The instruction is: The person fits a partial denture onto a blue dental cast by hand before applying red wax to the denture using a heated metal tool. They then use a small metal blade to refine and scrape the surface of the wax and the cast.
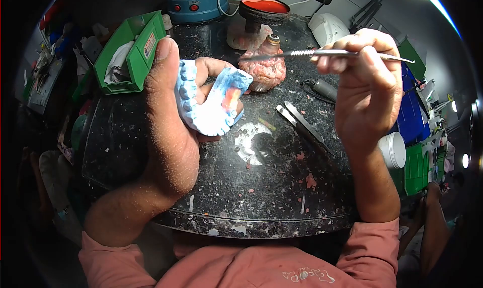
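Note:
A pale blue dental cast [211,119] with a row of moulded teeth rests in my left hand [171,117], thumb on its left side and fingers behind it. On the cast's right arm lies a reddish-orange wax patch [232,98]. My right hand [370,81] pinches a thin metal wax carver [322,52] near its hooked end. The carver's darker blade points left, above the cast. Beyond it sits an alcohol burner [271,45] whose lower part is caked in lumpy pink wax [264,72].
Tweezers [304,124] lie on the speckled black table [271,187] among wax scraps. A pan of red wax [264,6] and a blue machine [197,5] stand at the back. A green bin [126,56] is at left, a white jar [392,151] at right.

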Demonstrator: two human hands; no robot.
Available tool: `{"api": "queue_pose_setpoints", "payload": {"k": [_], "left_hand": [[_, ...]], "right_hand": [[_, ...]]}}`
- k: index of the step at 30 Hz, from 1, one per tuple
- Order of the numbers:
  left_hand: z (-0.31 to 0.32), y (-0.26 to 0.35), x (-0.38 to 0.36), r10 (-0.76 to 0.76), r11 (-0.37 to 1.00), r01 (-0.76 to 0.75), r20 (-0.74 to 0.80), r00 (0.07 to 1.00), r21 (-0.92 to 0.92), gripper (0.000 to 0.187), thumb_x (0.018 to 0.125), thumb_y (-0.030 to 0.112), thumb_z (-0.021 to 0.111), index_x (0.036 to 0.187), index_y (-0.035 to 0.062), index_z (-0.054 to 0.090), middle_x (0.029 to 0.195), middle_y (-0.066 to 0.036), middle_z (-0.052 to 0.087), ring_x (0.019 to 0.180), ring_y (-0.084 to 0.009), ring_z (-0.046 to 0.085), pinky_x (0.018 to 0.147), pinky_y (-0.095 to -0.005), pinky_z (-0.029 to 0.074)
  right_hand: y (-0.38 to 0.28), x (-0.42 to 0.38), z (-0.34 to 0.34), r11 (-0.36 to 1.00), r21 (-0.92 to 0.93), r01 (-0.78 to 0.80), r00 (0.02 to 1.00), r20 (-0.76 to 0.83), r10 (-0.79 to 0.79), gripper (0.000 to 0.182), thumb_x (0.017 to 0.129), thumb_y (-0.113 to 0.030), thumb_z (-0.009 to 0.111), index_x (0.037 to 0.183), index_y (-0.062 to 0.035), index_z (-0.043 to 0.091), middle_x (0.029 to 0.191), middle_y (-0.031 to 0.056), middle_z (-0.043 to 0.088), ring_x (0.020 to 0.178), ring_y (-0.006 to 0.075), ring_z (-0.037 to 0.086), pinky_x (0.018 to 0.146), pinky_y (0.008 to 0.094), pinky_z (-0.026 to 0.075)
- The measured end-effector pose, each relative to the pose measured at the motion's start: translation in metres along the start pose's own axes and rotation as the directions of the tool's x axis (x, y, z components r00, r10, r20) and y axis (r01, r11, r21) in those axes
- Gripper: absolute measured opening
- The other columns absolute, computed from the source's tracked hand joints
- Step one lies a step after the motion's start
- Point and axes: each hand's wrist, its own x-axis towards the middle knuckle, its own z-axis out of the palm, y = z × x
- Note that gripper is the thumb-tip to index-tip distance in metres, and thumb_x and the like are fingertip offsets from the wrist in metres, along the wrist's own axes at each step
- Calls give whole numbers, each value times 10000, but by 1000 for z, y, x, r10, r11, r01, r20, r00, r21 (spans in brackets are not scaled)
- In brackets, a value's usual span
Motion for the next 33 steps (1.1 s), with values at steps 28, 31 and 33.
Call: {"api": "queue_pose_setpoints", "payload": {"k": [28,31,33], "left_hand": [[13,14,-27,-106,914,154,147,984,-375,807,819,710,315,1198,3,409,735,-129,501,616,-166,473,533,-290,390],[14,15,-29,-58,909,137,206,977,-393,811,807,738,308,1169,20,416,698,-123,501,599,-162,480,545,-290,408],[16,19,-31,-103,929,146,141,985,-342,813,800,746,307,1159,26,420,688,-124,501,597,-158,479,548,-289,408]], "right_hand": [[-30,-78,-1,621,-774,122,637,541,549,182,858,-217,637,829,-67,537,664,58,559,642,248,619,582,366,495],[-32,-77,-1,616,-775,143,621,555,554,162,842,-198,640,835,-67,544,667,51,553,645,236,615,583,357,497],[-31,-77,-1,644,-750,151,628,576,524,141,835,-177,635,849,-64,552,685,50,565,660,230,620,591,350,501]]}}
